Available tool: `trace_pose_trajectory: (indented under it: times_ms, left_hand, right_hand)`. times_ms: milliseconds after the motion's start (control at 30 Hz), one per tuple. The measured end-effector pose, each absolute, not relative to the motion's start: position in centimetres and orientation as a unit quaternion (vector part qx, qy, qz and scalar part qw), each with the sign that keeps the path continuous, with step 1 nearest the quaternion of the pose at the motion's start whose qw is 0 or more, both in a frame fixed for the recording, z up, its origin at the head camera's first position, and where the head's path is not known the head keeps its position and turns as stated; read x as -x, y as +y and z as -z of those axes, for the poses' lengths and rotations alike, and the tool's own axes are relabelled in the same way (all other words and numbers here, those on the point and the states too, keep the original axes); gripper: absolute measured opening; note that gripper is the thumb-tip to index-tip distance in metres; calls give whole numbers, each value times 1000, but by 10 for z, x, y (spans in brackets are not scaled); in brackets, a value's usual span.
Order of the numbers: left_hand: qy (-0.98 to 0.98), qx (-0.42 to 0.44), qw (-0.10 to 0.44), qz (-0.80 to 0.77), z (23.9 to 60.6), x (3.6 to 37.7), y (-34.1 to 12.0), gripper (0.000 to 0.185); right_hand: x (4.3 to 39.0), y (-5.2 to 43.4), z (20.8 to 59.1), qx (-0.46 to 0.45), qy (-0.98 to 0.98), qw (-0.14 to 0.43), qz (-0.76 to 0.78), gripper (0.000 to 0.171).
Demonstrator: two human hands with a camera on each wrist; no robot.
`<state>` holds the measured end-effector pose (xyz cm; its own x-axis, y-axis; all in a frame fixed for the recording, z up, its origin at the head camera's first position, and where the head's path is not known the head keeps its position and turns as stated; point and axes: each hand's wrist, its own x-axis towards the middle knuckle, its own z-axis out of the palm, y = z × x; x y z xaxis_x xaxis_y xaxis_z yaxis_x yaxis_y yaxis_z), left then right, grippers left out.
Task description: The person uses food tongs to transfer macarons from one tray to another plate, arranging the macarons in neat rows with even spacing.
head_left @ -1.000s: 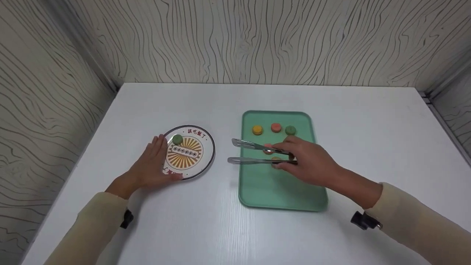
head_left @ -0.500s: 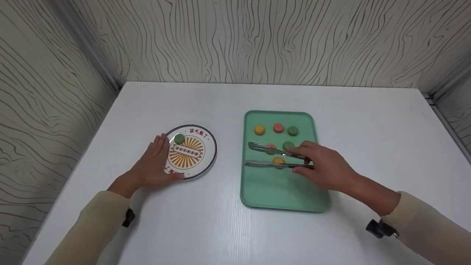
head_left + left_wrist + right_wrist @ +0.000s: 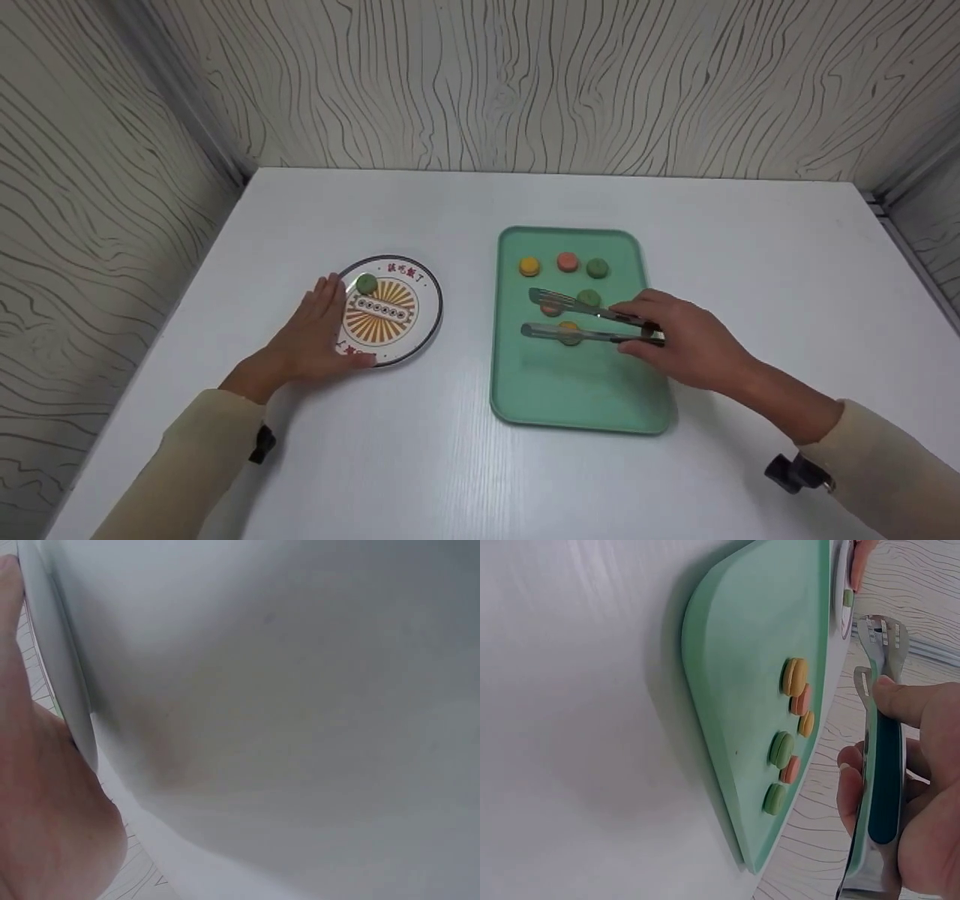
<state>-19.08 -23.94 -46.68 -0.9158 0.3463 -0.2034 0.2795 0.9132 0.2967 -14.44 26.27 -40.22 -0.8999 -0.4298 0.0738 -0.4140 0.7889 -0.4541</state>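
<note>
My right hand (image 3: 694,341) grips metal serving tongs (image 3: 574,302) above the green tray (image 3: 577,390). Their arms stand apart, holding nothing. Under them lie a pink macaron (image 3: 551,310) and a yellow macaron (image 3: 570,340), both partly covered; a green macaron (image 3: 589,298) sits just beyond. The right wrist view shows the thumb on the dark grip of the tongs (image 3: 887,780). My left hand (image 3: 304,337), fingers straight and thumb spread, rests against the left rim of the round plate (image 3: 429,315). On that plate is a green macaron (image 3: 367,283).
Along the tray's far side lie another yellow macaron (image 3: 529,266), another pink macaron (image 3: 567,262) and another green macaron (image 3: 597,268). Plate and tray stand apart on the white table (image 3: 457,465). A wood-patterned wall panel (image 3: 495,90) rises behind the table.
My right hand has drawn the tongs rightward, from the gap beside the tray to over the macarons. The left hand has kept its place at the plate.
</note>
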Motion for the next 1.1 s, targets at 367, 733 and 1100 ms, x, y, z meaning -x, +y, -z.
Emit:
trace_pose_trajectory:
  times_ms: [367, 733, 1100]
  left_hand:
    - [969, -167, 126, -131, 465, 190, -240, 132]
    - [969, -161, 130, -133, 465, 190, -239, 133]
    - [970, -158, 129, -130, 464, 189, -239, 133]
  right_hand:
    - [152, 282, 407, 214, 944, 1, 251, 40]
    - [164, 302, 424, 204, 947, -13, 249, 41]
    - [167, 317, 432, 194, 947, -32, 252, 40]
